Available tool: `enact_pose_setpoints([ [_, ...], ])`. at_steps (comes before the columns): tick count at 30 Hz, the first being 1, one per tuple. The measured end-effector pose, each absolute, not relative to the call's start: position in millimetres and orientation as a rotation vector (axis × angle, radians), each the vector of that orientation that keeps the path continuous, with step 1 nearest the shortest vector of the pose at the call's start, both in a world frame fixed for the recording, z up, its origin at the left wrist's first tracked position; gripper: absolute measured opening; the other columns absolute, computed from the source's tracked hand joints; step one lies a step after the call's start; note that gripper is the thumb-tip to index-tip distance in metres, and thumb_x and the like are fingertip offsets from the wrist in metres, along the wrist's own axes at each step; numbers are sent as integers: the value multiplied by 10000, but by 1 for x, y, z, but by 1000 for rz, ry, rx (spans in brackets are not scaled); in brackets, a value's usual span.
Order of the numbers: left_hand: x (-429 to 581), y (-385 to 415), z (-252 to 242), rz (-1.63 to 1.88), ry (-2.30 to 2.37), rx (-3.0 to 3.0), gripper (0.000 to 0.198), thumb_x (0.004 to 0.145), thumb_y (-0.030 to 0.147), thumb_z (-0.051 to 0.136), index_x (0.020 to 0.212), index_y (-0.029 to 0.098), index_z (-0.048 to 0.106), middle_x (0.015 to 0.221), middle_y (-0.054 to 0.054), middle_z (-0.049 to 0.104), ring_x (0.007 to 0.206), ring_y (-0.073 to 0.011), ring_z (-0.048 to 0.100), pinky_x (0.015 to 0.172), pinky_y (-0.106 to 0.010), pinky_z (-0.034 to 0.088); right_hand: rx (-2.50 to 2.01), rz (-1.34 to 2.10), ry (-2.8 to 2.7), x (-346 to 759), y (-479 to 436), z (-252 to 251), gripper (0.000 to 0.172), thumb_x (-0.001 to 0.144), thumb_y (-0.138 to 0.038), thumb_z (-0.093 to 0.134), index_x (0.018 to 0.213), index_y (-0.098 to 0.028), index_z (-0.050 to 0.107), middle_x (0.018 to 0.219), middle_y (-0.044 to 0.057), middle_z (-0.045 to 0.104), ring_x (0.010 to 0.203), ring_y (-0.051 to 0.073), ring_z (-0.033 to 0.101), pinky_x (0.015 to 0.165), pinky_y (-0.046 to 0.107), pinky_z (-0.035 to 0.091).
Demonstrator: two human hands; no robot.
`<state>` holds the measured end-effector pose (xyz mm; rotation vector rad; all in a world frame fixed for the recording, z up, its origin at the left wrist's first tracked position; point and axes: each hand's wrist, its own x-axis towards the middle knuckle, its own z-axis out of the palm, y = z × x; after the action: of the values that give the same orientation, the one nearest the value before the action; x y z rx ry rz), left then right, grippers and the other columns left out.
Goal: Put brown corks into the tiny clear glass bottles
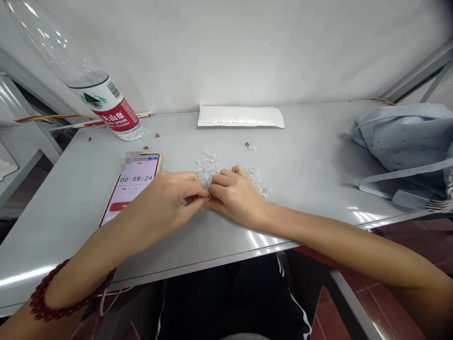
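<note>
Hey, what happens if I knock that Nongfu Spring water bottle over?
The bottle looks like thin, clear plastic, so it's probably light and slightly flexible. I can't see a water line, so it may be nearly empty and tip easily. Its smooth, round body would likely roll once down.

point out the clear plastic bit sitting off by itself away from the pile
The small clear piece beside a brown speck, alone on the grey table beyond the right hand; the other clear pieces lie heaped close to that hand.
</note>
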<state>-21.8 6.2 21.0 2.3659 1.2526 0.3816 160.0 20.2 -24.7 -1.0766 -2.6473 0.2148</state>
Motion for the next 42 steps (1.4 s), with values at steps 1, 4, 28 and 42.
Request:
enact_pose_setpoints([
  [1,-22,6,21,397,1249,2372,281,883,232,486,698,212,697,781,-5,709,690,-149,615,631,-281,438,-1078,215,-2645,160,20,-25,315,976,-381,602,834,-131,732,781,42,651,764,172,482,709,334,202],
  [4,-22,6,21,431,1243,2387,251,875,248,508,699,206,682,751,3,688,660,-137,594,611,-279,431,-1064,217,-2632,160,20,-25,310,991,-354,580,835,-129,727,787,43,652,765,169,487,710,333,204],
  [28,-30,18,13,278,1401,1696,147,751,398,683,749,255,720,749,27,747,726,-179,677,595,-246,478,-819,102,-2539,166,17,-36,282,929,-23,463,805,-125,694,822,51,652,792,170,459,739,342,240],
  [42,-47,24,28,316,1607,2000,126,789,363,649,758,272,731,692,6,744,627,-193,683,521,-278,489,-1221,306,-2048,207,57,-3,118,900,-176,578,892,-187,695,881,49,668,849,206,574,778,365,370],
])
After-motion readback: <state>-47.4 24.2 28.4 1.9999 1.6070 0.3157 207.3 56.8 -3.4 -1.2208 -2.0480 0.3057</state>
